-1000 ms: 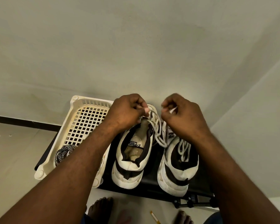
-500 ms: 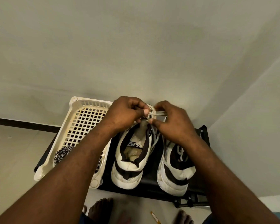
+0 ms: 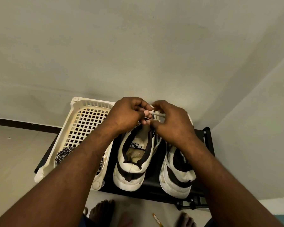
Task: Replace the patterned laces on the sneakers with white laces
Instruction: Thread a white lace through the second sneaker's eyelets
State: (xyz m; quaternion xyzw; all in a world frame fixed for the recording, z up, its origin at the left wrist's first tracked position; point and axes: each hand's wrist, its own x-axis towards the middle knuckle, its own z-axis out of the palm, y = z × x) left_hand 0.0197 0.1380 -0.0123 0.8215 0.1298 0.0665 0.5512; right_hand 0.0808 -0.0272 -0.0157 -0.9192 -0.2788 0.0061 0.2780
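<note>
As left hand (image 3: pixel 126 115) and right hand (image 3: pixel 172 123) pinch it, white lace (image 3: pixel 156 113) spans between.

Black rack (image 3: pixel 152 192), cream basket (image 3: pixel 61 136), two sneakers (image 3: pixel 129 176)

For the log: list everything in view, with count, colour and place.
stand: 1, black, centre of view
basket: 1, cream, on stand, left side
left sneaker: 1, white-black, on stand
right sneaker: 1, white-black, beside it
white lace: 1, white, left sneaker's top
patterned laces: count unclear, black-white, in basket
stick: 1, yellow, below stand
feet: 2, bare, below stand
left hand: 1, pinches white lace
right hand: 1, pinches white lace
</note>
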